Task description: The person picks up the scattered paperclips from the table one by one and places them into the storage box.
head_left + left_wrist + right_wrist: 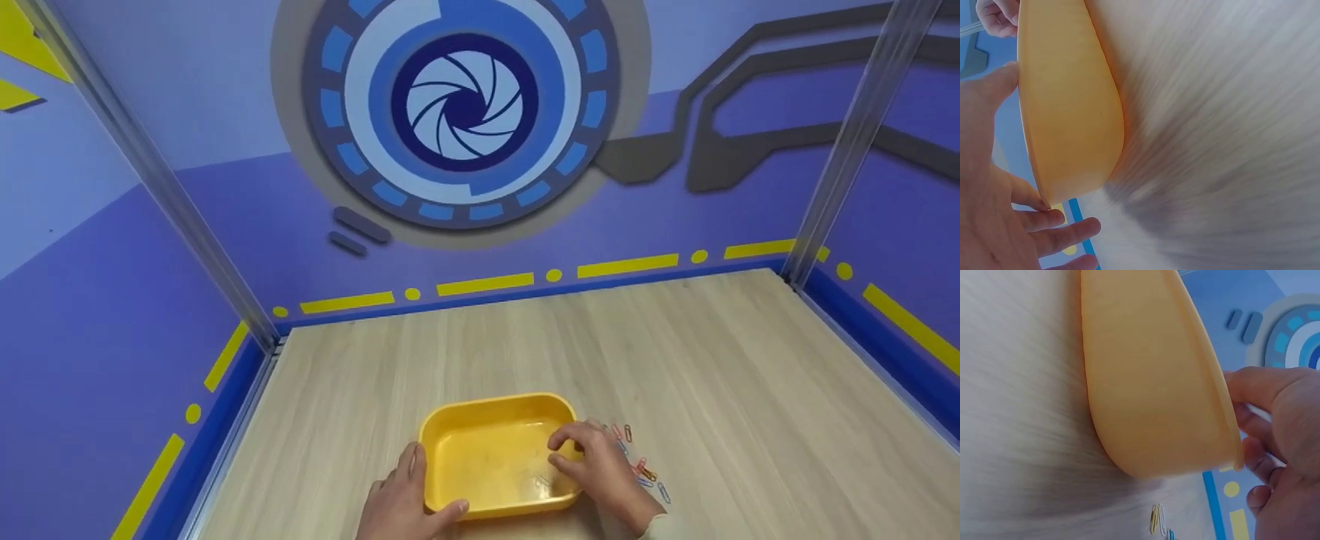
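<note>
A yellow plastic basin (495,508) sits on the wooden table, with a few small, indistinct clip-like pieces (541,481) at its inner front right. My left hand (401,495) rests against the basin's front left corner. Its thumb lies at the front rim and its fingers are spread along the left side; the left wrist view shows the thumb and index fingertip touching the rim. My right hand (600,465) reaches over the right rim, fingers bent, thumb and index finger slightly apart. Nothing shows between them. Several coloured paper clips (643,472) lie beside it, some hidden behind the hand.
The wooden tabletop (360,382) extends behind and to both sides of the basin. Blue-purple printed panels (225,217) enclose it at the back, left and right, with metal posts (161,180) at the corners.
</note>
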Tool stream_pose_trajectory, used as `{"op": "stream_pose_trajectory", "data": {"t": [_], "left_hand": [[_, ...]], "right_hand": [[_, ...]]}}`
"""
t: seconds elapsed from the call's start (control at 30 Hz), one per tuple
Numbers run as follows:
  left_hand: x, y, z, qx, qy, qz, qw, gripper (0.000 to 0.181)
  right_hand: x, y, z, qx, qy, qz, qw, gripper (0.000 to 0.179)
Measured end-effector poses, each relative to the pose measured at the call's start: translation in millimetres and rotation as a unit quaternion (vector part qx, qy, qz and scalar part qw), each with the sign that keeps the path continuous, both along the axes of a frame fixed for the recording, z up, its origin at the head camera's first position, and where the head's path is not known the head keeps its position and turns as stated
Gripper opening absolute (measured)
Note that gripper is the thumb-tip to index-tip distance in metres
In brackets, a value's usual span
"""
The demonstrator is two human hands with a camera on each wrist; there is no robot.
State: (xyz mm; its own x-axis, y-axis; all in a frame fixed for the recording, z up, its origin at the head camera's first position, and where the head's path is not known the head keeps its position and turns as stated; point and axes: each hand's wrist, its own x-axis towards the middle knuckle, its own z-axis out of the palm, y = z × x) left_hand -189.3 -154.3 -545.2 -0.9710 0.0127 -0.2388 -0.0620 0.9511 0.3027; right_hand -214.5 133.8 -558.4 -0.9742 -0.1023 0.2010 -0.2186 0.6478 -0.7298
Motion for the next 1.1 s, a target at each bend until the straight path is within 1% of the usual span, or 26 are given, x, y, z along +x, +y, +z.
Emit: {"op": "stream_pose_trajectory", "data": {"t": [0.1, 0.13, 0.33, 0.43, 0.6, 0.8, 0.87, 0.97, 1.1], "left_hand": [[1.6, -3.2, -0.2, 0.008, -0.008, 0.005, 0.9999, 0.120], [2.1, -4.2, -0.1, 0.009, -0.010, 0.007, 0.9999, 0.120], [2.0, -8.1, 1.1, 0.016, -0.026, 0.021, 0.9993, 0.121], [2.0, -9.8, 1.2, 0.017, -0.030, 0.023, 0.9991, 0.122], [3.1, -9.8, 1.3, 0.015, -0.031, 0.032, 0.9989, 0.123], [2.9, -6.1, 3.1, 0.020, -0.037, 0.036, 0.9984, 0.123], [2.4, -4.5, 3.1, 0.020, -0.035, 0.034, 0.9986, 0.123], [1.9, -1.7, 2.5, 0.021, -0.032, 0.029, 0.9988, 0.123], [1.1, 3.7, 1.8, 0.030, -0.030, 0.013, 0.9990, 0.122]], "right_hand": [[1.5, 2.8, 1.6, -0.018, 0.037, -0.002, 0.9991, 0.016], [1.6, 4.1, 2.3, -0.022, 0.043, -0.004, 0.9988, 0.016], [1.2, 14.6, 3.5, -0.042, 0.030, -0.020, 0.9984, 0.018], [2.3, 19.9, 2.9, -0.052, 0.032, -0.029, 0.9977, 0.020], [4.3, 30.0, 2.0, -0.063, 0.005, -0.055, 0.9965, 0.017], [6.9, 45.5, -0.1, -0.067, 0.001, -0.082, 0.9944, 0.018], [8.0, 51.4, -1.1, -0.062, -0.008, -0.088, 0.9941, 0.017], [9.9, 60.1, -2.2, -0.048, -0.038, -0.103, 0.9927, 0.016], [14.0, 73.0, -2.9, -0.026, -0.089, -0.131, 0.9870, 0.016]]}}
